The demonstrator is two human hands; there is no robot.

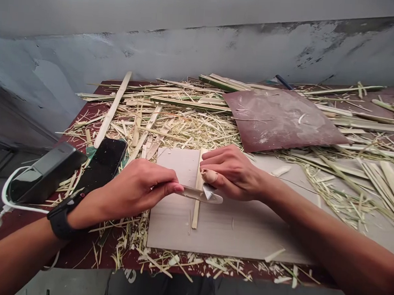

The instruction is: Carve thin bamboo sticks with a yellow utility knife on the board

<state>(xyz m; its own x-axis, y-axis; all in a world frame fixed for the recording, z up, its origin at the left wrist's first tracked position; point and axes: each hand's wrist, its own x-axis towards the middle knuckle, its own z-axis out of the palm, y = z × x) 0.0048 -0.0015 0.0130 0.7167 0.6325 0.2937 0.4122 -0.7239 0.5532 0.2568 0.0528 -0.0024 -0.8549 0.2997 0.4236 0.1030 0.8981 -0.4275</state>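
My left hand [148,182], with a dark watch on its wrist, pinches one end of a flat bamboo strip [190,192] whose rounded end points right. Closed in a fist, my right hand [233,172] grips a small blade [208,192]; its handle is hidden in the fingers. The blade's pale metal rests against the strip near its rounded end. A wrap covers the tip of my right thumb. Beneath both hands, a narrow bamboo stick [195,216] lies lengthwise on the pale board [245,235].
Bamboo shavings [198,125] and split strips pile up behind the board. A reddish-brown sheet [285,119] lies over them at right. To the left are a black phone [106,159], a dark box-like device [48,174] with a white cable, and a long bamboo slat [114,109].
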